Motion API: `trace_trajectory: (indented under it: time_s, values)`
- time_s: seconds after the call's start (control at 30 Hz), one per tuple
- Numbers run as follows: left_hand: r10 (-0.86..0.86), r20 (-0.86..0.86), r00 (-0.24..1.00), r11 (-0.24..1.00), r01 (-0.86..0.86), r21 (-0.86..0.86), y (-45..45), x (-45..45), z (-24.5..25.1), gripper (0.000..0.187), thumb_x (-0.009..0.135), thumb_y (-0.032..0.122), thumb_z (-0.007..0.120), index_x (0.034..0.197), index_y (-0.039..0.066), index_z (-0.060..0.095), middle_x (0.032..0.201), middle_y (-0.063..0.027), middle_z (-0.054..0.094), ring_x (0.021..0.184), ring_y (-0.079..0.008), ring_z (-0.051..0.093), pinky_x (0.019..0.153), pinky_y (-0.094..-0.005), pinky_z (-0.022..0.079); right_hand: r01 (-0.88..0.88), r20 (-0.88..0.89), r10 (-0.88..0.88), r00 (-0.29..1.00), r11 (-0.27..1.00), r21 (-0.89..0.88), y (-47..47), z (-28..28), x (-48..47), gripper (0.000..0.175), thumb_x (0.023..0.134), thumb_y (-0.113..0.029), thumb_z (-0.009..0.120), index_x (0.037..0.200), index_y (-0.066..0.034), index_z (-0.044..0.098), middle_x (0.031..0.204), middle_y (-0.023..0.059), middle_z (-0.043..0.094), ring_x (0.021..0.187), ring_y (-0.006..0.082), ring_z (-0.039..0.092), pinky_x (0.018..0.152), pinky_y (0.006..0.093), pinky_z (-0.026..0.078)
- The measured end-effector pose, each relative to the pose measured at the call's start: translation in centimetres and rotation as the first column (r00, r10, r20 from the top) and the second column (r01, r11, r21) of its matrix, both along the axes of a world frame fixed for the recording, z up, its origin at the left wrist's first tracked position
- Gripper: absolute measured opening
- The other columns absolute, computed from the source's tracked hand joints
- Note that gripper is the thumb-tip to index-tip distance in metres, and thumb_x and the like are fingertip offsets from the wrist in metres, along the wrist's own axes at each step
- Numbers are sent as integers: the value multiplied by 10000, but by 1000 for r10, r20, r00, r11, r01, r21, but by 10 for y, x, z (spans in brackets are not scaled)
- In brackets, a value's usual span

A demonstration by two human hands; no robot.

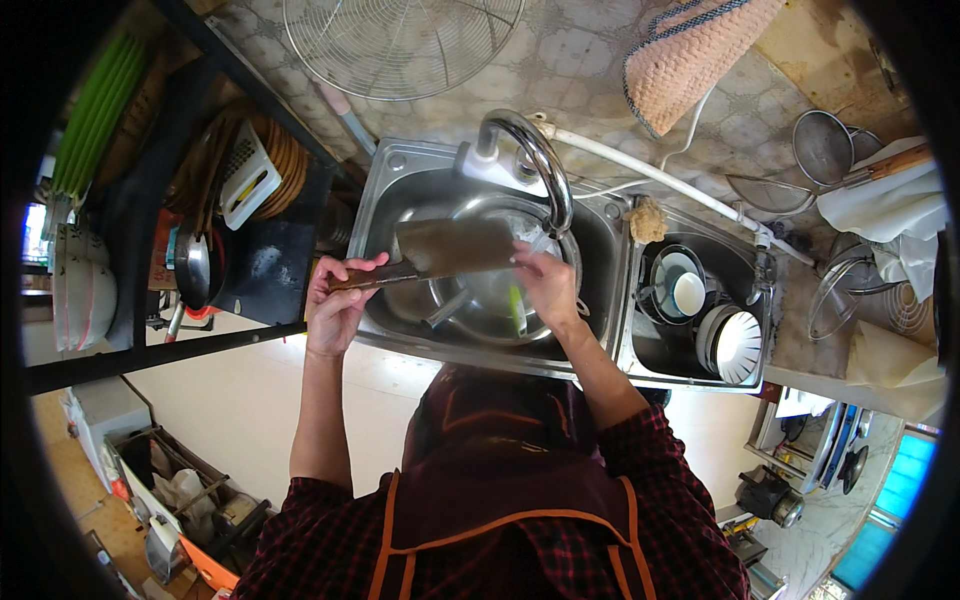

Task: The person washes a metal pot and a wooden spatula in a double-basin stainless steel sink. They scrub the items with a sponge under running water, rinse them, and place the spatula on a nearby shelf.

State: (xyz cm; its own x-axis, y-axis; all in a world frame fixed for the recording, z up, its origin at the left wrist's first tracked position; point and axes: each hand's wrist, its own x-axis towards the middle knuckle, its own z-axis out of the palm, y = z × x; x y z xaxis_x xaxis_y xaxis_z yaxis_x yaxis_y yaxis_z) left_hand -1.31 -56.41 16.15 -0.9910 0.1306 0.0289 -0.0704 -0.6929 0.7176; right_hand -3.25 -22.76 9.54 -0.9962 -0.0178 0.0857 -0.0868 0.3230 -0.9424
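Note:
My left hand (339, 304) grips the wooden handle of a cleaver (461, 246), whose broad blade lies level over the left sink basin. At the blade's far right end is my right hand (546, 281), fingers bent close to its corner; whether they touch or pinch it is hard to tell. The chrome faucet (559, 165) arches just above that hand, with what looks like water under its spout. Below the blade, a large round metal basin (487, 330) sits in the sink. A green-and-white utensil (518, 309) and a greyish handle-like thing (448, 309) lie there.
The right sink compartment holds stacked bowls (739, 349) and a cup (688, 294). A tan scrubber (646, 220) rests on the divider's back end. Strainers (823, 148) and a pink cloth (694, 64) are at the wall. A dark shelf (270, 251) with pans and dishes stands left.

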Motion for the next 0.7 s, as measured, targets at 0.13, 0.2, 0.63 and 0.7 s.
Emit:
trace_trajectory:
  time_s: [0.13, 0.2, 0.63, 0.7]
  values:
    - [-8, 10, 1000, 1000, 8, 24, -10, 4, 1, 286, 804, -152, 566, 1000, 45, 500, 1186, -227, 645, 1287, -471, 534, 1101, -595, 438, -75, -134, 93, 987, 988, 134, 8, 9, 5, 210, 801, 68, 702, 1008, 36, 714, 1173, 166, 715, 1012, 284, 723, 852, 341, 587]
    - [-11, 38, 999, 998, 8, 58, -9, 5, -4, 277, 807, -141, 578, 999, 47, 512, 1189, -227, 652, 1281, -466, 541, 1097, -600, 438, -70, -275, 130, 952, 974, 217, 16, 15, 6, 198, 805, 71, 722, 1000, 36, 722, 1136, 157, 729, 1024, 268, 720, 858, 337, 586]
    - [-147, 156, 977, 942, 90, 324, 71, -27, -43, 184, 848, -87, 555, 980, 38, 582, 1200, -234, 653, 1280, -448, 541, 1130, -647, 364, 158, -362, -58, 930, 954, 254, 84, 61, 25, 176, 819, 92, 696, 986, 43, 724, 1039, 163, 739, 1026, 295, 716, 909, 345, 565]
    - [-195, 212, 958, 927, 109, 360, 88, -31, -45, 178, 861, -70, 553, 985, 49, 596, 1212, -242, 646, 1261, -450, 552, 1127, -640, 377, 206, -388, -97, 916, 946, 250, 96, 71, 34, 170, 832, 96, 689, 991, 46, 722, 1035, 161, 741, 1026, 287, 718, 915, 343, 562]
